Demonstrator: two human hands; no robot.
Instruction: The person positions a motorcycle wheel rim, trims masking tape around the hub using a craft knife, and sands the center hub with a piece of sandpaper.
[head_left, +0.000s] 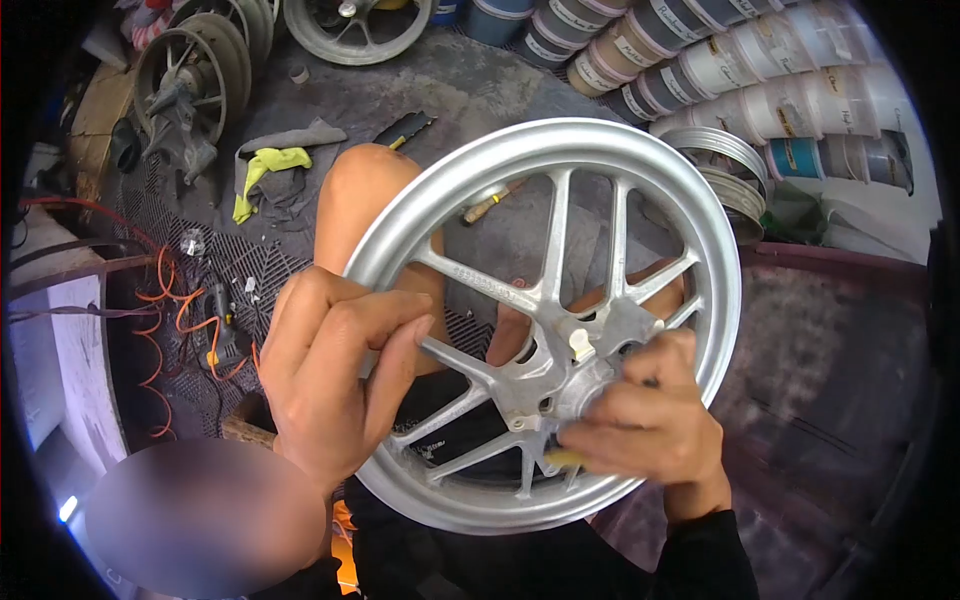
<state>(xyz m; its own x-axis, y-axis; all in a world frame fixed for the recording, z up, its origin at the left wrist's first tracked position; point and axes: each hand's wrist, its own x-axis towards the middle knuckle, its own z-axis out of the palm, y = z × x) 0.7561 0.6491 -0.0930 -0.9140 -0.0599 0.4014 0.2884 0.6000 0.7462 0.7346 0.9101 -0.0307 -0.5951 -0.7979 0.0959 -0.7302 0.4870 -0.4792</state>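
Observation:
A silver spoked wheel rim (550, 290) lies tilted across the person's lap. My left hand (345, 365) is at the rim's left side, its thumb and fingers pinched at the end of a spoke. Near the hub (585, 385), my right hand (650, 420) is curled and slightly blurred. Something small and yellow (565, 457) shows at its fingertips, too hidden to name. A pale yellow tab (581, 345) sits on the hub just above the right hand.
Grey rims (180, 90) stand at upper left, with another (360, 30) at top. Labelled tubs (700, 70) line the upper right. A yellow-green cloth (268, 175), a brush (408, 130) and an orange coiled hose (150, 370) lie on the floor.

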